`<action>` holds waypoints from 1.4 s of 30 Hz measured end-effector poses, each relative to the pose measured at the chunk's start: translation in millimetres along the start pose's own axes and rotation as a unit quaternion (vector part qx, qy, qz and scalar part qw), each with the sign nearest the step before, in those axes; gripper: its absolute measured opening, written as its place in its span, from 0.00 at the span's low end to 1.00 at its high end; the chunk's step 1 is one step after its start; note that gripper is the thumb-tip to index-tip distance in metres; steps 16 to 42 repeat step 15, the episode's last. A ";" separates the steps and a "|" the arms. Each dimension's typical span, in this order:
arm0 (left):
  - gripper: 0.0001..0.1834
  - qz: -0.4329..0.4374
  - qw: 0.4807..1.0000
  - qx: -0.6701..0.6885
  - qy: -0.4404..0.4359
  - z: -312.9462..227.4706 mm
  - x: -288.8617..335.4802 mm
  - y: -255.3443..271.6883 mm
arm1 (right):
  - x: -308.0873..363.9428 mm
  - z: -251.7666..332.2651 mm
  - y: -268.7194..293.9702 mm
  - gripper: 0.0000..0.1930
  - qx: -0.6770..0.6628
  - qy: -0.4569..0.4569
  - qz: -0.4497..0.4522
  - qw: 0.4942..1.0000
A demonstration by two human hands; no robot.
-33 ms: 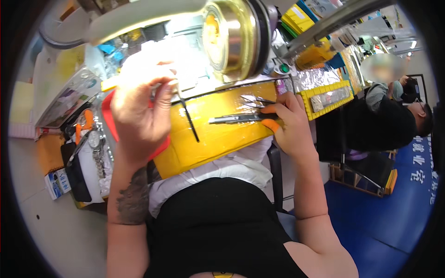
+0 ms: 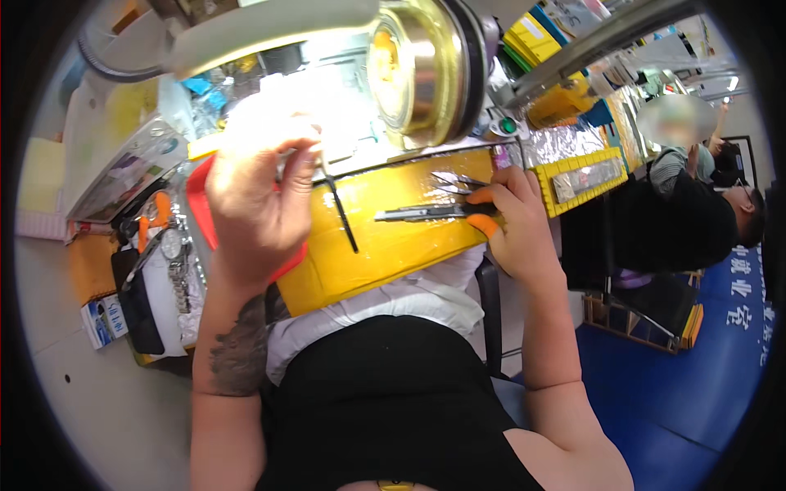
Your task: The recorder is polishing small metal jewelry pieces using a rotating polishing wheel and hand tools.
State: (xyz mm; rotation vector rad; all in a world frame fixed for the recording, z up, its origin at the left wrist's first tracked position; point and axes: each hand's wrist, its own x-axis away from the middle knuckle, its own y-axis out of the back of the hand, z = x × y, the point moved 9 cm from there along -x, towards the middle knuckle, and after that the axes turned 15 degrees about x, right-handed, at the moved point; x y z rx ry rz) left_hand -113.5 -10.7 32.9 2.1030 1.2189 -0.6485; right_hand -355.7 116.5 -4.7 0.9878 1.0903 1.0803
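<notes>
My left hand [image 2: 262, 192] is raised over the left end of a yellow work surface [image 2: 385, 258], its thumb and fingers pinched together. Glare from the lamp hides what is between them. Just below its fingertips a thin black stick [image 2: 344, 217] slants down over the yellow surface; whether the fingers touch it, I cannot tell. My right hand [image 2: 516, 213] wears orange finger covers and closes its thumb and finger round the right end of a black utility knife [image 2: 426, 213]. Dark tweezers [image 2: 454, 180] lie by its fingers, tips to the left.
A round lamp or magnifier head [image 2: 413, 69] on a thick arm hangs low over the bright bench. A red tray [image 2: 201, 200] is beside my left wrist. To the left are orange-handled pliers [image 2: 155, 214] and a wristwatch [image 2: 174, 258]. A yellow tray [image 2: 581, 180] stands at right, near another person [image 2: 679, 196].
The whole view has shifted slightly to the right. Both my hands keep nearly the same places over the yellow surface, with the knife and black stick still below them.
</notes>
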 end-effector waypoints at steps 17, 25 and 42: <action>0.09 0.013 0.998 -0.048 -0.043 -16.2 -12.2 1.4 | -24.6 28.4 39.2 0.22 -0.318 0.051 0.098 0.942; 0.09 0.013 0.998 -0.048 -0.043 -16.2 -12.2 1.4 | -24.6 28.4 39.2 0.22 -0.318 0.051 0.098 0.942; 0.09 0.013 0.998 -0.048 -0.043 -16.2 -12.2 1.4 | -24.6 28.4 39.2 0.22 -0.318 0.051 0.098 0.942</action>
